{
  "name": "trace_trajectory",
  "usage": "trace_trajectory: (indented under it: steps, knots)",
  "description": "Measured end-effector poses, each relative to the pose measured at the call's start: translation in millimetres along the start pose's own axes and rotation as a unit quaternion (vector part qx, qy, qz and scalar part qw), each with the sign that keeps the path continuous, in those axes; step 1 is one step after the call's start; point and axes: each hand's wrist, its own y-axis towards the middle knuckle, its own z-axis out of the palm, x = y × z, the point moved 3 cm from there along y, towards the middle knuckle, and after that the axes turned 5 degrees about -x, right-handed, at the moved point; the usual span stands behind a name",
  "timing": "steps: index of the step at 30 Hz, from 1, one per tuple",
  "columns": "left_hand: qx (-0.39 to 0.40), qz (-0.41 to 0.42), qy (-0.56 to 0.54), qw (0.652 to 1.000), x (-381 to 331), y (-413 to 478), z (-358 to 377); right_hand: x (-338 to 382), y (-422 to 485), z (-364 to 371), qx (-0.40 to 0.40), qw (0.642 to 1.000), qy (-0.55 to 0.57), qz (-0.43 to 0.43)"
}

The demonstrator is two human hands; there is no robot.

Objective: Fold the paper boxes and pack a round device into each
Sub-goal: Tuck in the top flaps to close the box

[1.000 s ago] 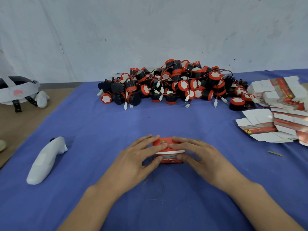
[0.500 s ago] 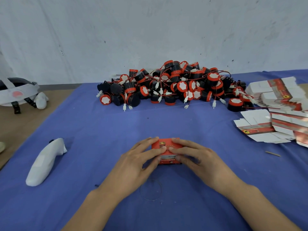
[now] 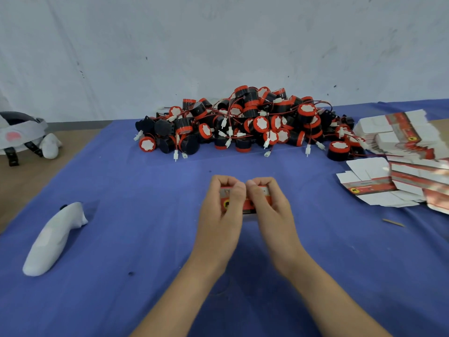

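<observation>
Blue cloth (image 3: 121, 190), left hand (image 3: 221, 212) and right hand (image 3: 269, 207) clamped on red box (image 3: 248, 206), largely hidden by fingers (image 3: 237, 192).

Showing a red box (image 3: 248, 206), yellow-and-black emblem, between left hand (image 3: 222, 215) and right hand (image 3: 269, 210). Showing black, red-rimmed, white-faced round devices (image 3: 243, 122) beyond them, white red-banded flat boxes (image 3: 369, 188) rightward, on blue cloth (image 3: 145, 215).

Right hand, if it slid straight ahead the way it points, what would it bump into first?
Probably the pile of round devices; only bare blue cloth shows in between. The right hand grips the red box, so the box would touch the pile first. Depth is hard to judge.
</observation>
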Motion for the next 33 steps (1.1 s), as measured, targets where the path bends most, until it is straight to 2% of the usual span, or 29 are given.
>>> trace_trajectory:
  steps: [4,10,16,18,23,26,28,30,31,33]
  knots:
    - [-0.053,-0.015,0.005,0.998,5,8,4,1,6,3,-0.02,1.0,0.004,0.008]
    - [-0.016,-0.039,-0.002,0.999,6,8,20,5,10,-13,-0.058,0.998,-0.007,0.011]
    - [0.014,-0.024,-0.024,0.999,-13,-19,44,21,-9,-42,-0.112,0.994,0.001,-0.001]
    - [0.046,-0.024,-0.048,0.997,-22,-33,50,30,-22,-54,-0.133,0.991,-0.001,-0.004]
    - [0.202,-0.009,-0.024,0.979,-52,-61,66,64,-63,-98,-0.199,0.98,-0.019,-0.019]
    - [0.206,-0.02,-0.043,0.977,-91,-71,88,100,-86,-130,-0.264,0.963,0.05,-0.026]
    - [0.179,-0.1,-0.116,0.972,-123,-78,112,123,-99,-151,-0.306,0.941,0.141,-0.018]
    - [0.171,-0.158,-0.174,0.957,-165,-90,142,142,-115,-167,-0.326,0.93,0.171,-0.02]
    - [0.193,-0.163,-0.202,0.946,-190,-99,158,150,-123,-172,-0.324,0.931,0.167,-0.019]
    - [0.314,-0.143,-0.272,0.898,-242,-124,190,159,-136,-178,-0.319,0.938,0.138,-0.011]
